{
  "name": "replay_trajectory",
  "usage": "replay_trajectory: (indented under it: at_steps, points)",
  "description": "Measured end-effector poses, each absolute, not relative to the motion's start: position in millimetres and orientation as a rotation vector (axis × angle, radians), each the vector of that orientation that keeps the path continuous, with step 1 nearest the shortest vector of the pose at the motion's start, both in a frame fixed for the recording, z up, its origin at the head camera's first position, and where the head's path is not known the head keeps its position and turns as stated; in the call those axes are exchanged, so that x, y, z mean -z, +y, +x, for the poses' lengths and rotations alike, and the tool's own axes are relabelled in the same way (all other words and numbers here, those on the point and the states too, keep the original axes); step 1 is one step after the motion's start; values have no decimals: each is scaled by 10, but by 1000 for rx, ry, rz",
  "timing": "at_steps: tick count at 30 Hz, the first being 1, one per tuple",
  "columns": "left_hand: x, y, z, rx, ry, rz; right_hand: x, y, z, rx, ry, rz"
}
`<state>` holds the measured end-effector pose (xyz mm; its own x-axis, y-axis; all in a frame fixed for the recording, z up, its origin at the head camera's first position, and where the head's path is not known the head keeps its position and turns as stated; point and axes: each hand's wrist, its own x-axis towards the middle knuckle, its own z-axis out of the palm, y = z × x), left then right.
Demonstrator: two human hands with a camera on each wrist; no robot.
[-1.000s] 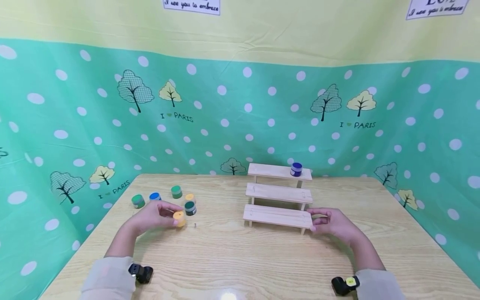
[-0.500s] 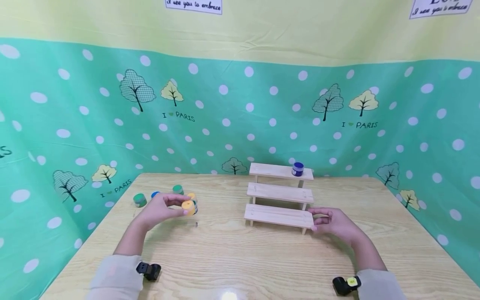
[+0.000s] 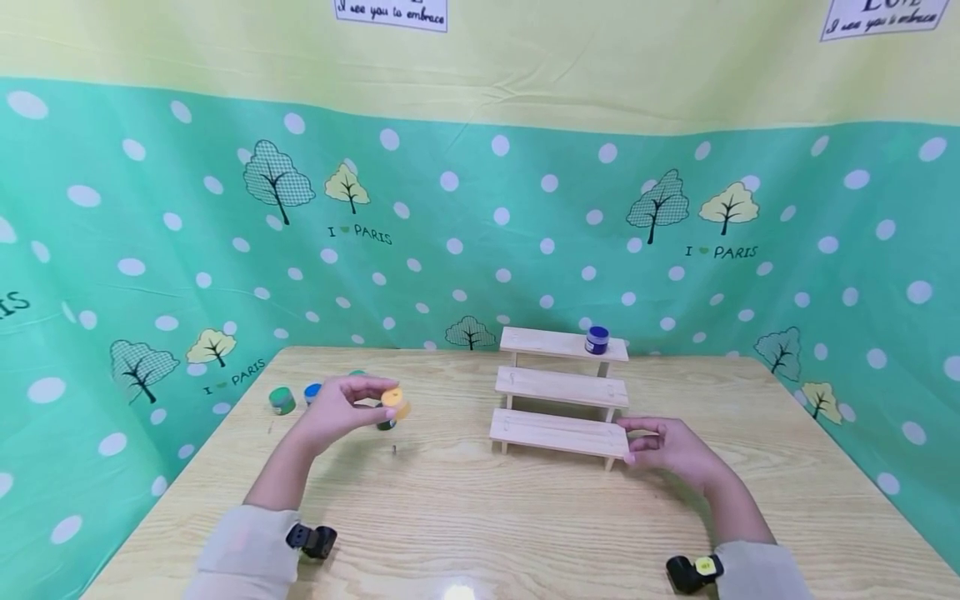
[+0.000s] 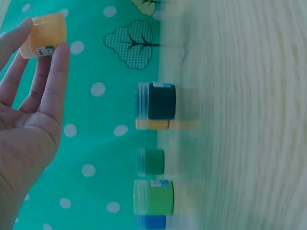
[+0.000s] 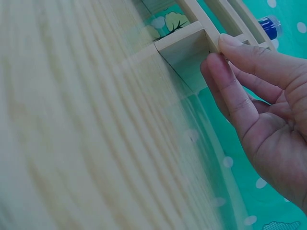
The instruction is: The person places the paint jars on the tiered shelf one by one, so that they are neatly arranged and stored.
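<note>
My left hand (image 3: 337,417) pinches a small orange paint jar (image 3: 396,403) between thumb and fingers, raised above the table. In the left wrist view the orange jar (image 4: 48,34) has a clear lid and a small label. At the right end of the three-step wooden stand (image 3: 558,432), my right hand (image 3: 671,454) pinches the lowest board between thumb and fingers. A dark blue jar (image 3: 597,340) stands on the top step, toward the right.
Behind my left hand stand a green jar (image 3: 282,401), a blue jar (image 3: 312,392) and a partly hidden dark green jar (image 3: 386,424). Another orange jar (image 4: 152,124) shows in the left wrist view. A tiny object (image 3: 394,450) lies on the table. A dotted curtain (image 3: 480,225) hangs behind.
My left hand has lifted the orange jar and carried it right and away from me, over the other jars. The right hand stays at the stand's end.
</note>
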<state>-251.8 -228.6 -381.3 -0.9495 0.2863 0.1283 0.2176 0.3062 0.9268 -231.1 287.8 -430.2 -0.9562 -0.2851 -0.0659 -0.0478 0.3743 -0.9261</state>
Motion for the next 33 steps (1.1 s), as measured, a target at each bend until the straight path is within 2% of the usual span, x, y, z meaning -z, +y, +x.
replay_trajectory:
  at_steps: [18, 33]
  points:
    - [3636, -1985, -2537, -1890, 2436, 583, 4299, 2866, -2314, 1625, 2417, -266]
    - [3485, -1667, -2604, -1832, 2410, 673, 4287, 2867, -2308, 1695, 2332, -317]
